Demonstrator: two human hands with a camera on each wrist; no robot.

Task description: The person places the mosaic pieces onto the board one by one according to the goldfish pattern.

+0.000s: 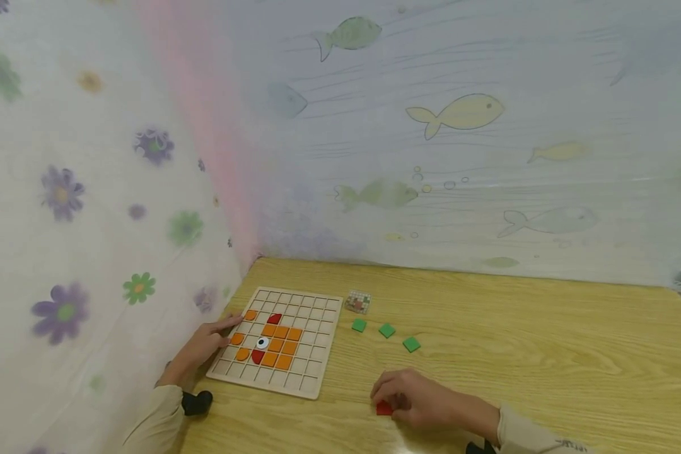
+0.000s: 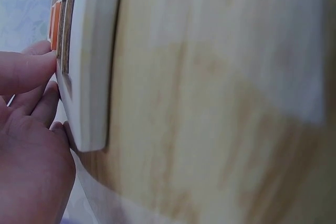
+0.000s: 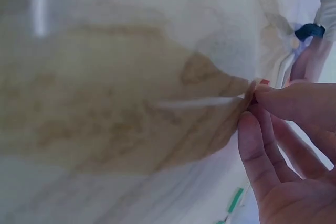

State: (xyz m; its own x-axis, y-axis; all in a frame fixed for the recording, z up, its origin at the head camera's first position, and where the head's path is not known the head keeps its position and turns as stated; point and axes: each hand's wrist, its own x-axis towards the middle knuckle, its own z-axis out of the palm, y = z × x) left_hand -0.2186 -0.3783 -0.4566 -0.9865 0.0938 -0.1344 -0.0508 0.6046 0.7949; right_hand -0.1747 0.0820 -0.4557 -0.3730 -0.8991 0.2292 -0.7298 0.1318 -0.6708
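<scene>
On the left of the table lies a wooden grid board [image 1: 323, 321]. It bears several orange square tiles [image 1: 276, 345], orange round pieces [image 1: 236, 339], two red curved pieces [image 1: 274, 319] and a round eye piece [image 1: 262, 343]. My left hand [image 1: 198, 350] rests at the board's left edge, its fingers extended; in the left wrist view the thumb [image 2: 26, 72] touches the rim. Near the front of the table, my right hand [image 1: 417, 397] pinches a red tile [image 1: 383, 408] between thumb and fingers, low over the tabletop. The fingers partly cover this tile, so its full shape is hidden.
Three green square tiles [image 1: 387, 330] lie apart in a slanting row right of the board. A small square with a coloured grid pattern [image 1: 358, 302] sits by the board's far right corner. Printed sheeting [image 1: 454, 208] borders the table [image 1: 516, 328] behind and at left.
</scene>
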